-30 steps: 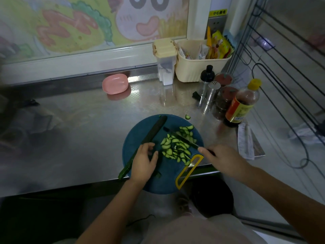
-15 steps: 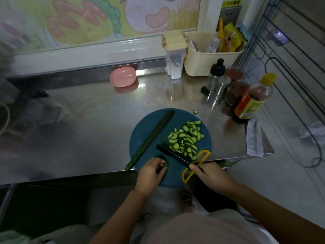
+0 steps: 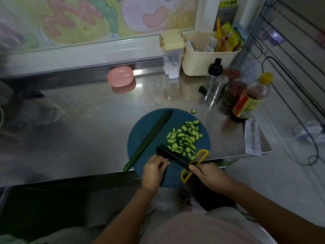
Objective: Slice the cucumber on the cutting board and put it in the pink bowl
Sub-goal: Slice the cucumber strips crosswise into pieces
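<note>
Gripping the knife [image 3: 173, 157], the right hand [image 3: 209, 176] holds its blade beside the left hand [image 3: 153, 170], which pinches a cucumber stub [image 3: 168, 161]; the uncut half [image 3: 151, 136] lies diagonally just left.

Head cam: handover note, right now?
Left hand pins a cucumber stub on the board; right hand grips the knife, blade at the stub.
Slices piled on the board's right; one stray slice on the counter.
Long piece lies uncut on the board's left.
Bowl by the back wall; no slices moved to it.
Left: finish the stub, slice the long piece, fill the bowl.
</note>
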{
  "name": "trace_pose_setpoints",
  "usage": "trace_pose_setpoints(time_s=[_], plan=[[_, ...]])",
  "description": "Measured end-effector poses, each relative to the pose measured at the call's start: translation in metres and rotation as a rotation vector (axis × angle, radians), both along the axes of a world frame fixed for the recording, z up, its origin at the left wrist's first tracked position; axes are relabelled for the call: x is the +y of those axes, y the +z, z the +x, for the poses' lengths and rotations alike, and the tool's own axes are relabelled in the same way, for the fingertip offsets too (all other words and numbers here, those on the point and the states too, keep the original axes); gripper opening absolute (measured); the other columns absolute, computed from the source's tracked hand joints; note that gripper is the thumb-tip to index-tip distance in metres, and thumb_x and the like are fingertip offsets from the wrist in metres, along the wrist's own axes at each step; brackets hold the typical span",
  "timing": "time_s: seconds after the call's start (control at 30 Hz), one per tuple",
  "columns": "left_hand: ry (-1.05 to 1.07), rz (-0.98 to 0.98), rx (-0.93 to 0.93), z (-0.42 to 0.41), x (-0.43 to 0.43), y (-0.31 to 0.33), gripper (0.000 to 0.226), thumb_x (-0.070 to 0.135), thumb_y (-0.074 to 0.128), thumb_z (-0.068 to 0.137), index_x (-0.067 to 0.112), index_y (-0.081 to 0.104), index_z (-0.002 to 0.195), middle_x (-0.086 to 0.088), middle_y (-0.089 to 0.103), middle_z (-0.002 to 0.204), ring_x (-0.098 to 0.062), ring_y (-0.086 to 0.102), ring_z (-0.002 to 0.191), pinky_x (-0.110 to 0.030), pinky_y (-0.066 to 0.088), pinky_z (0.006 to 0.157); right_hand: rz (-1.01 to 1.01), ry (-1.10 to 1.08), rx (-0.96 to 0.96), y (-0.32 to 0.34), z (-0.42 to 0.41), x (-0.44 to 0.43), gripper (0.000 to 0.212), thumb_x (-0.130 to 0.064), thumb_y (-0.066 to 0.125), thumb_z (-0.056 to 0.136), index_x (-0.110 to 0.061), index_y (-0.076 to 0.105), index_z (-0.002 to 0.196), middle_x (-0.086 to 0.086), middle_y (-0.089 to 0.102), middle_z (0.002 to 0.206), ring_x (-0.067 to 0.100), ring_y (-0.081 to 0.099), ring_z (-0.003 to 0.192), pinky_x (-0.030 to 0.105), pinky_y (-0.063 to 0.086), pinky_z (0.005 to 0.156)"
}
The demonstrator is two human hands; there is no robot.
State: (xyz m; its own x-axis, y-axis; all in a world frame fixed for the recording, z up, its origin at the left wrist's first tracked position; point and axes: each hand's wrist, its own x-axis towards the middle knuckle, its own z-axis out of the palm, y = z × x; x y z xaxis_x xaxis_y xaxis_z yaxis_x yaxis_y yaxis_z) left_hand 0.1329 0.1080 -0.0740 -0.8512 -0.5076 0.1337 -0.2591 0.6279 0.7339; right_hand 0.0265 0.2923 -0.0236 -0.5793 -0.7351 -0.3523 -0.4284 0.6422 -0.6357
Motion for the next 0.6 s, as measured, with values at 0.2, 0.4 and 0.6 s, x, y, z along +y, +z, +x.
trace_pose_setpoints(time_s=[0.2, 0.4, 0.6], plan=[[0.057, 0.065, 0.025, 0.001, 0.002, 0.0, 0.012, 0.006, 0.077, 0.073, 0.007, 0.066, 0.069, 0.013, 0.05, 0.07, 0.001, 0.052, 0.073, -0.001, 0.036, 0.067, -0.018, 0.001, 0.026, 0.005, 0.0, 0.004, 0.07, -0.068, 0.02, 0.087, -0.015, 0.066, 0.087, 0.006, 0.068, 0.084, 0.017, 0.061, 0.081, 0.041, 0.048, 0.079], [0.059, 0.046, 0.029, 0.002, 0.002, 0.001, 0.015, 0.007, 0.077, 0.074, 0.008, 0.064, 0.067, 0.009, 0.053, 0.07, -0.005, 0.053, 0.073, -0.004, 0.037, 0.066, 0.008, 0.006, 0.074, 0.002, 0.003, 0.004, 0.048, -0.047, 0.032, 0.098, -0.012, 0.065, 0.088, 0.007, 0.067, 0.086, 0.018, 0.061, 0.081, 0.041, 0.046, 0.079], [0.061, 0.042, 0.023, 0.001, 0.003, 0.0, 0.015, 0.006, 0.075, 0.076, 0.006, 0.062, 0.067, 0.001, 0.055, 0.072, -0.007, 0.052, 0.073, -0.011, 0.039, 0.064, 0.025, -0.011, 0.1, -0.004, 0.009, 0.004, 0.059, -0.054, 0.027, 0.095, -0.008, 0.061, 0.079, 0.011, 0.065, 0.079, 0.023, 0.06, 0.076, 0.043, 0.046, 0.074]])
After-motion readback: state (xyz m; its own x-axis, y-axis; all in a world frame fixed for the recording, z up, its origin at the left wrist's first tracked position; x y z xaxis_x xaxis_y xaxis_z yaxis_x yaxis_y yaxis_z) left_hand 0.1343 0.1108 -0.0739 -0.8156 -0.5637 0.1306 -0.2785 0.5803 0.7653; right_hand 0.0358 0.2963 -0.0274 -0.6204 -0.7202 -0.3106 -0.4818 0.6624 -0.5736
